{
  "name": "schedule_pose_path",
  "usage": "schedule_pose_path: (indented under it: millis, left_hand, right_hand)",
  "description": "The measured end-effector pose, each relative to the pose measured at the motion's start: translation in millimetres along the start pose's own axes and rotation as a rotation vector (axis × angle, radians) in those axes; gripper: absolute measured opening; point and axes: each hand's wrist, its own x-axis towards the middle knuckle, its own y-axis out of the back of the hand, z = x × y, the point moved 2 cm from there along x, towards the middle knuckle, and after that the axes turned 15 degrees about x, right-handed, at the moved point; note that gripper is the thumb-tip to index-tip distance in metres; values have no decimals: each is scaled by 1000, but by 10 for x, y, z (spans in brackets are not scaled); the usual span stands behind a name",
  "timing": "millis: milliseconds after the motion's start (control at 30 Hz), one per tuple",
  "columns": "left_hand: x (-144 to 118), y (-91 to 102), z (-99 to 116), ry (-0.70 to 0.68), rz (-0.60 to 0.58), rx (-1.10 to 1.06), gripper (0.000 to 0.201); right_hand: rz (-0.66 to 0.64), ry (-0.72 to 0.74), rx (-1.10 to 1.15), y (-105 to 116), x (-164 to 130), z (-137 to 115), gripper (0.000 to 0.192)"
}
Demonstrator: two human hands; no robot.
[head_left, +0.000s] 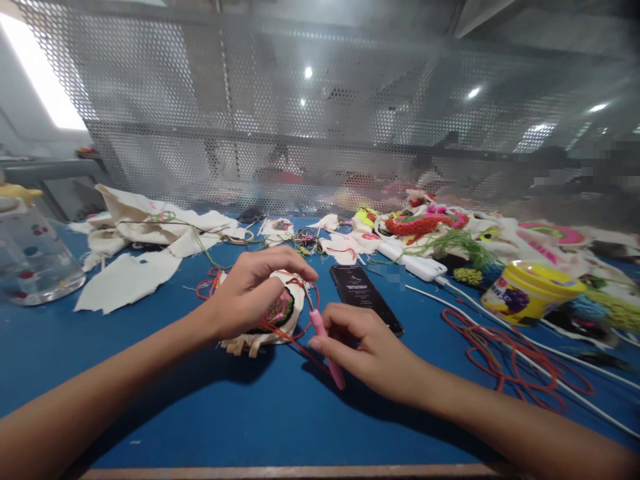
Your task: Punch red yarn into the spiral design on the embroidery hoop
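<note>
Left hand (250,290): we see it palm down, fingers curled over the embroidery hoop (274,313), its grip closed on the hoop's cloth; forearm comes in from lower left
Right hand (367,350): we note thumb and fingers pinched round the pink punch needle (326,347), needle tip angled up toward the hoop
Hoop: held just above the blue surface (150,373), red yarn (505,347) trailing round it
Nearby: black phone (365,297) just beyond the right hand; yellow tub (527,292) farther right

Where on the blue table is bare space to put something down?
The blue table is bare along its near edge and between the clear jar and left hand. Crowded: far side with cloth scraps, and right by yellow tub.
</note>
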Motion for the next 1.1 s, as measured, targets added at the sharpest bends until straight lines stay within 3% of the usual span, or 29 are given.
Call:
schedule_pose_path:
  millis: [733,1100]
  left_hand:
    - [-10,-46,-51,91,-30,-127,39]
    - [-18,-69,-150,179,105,-99,40]
  right_hand:
    - [-39,69,-59,-11,-4,-60,25]
    - [-45,65,-40,-14,-16,-72,27]
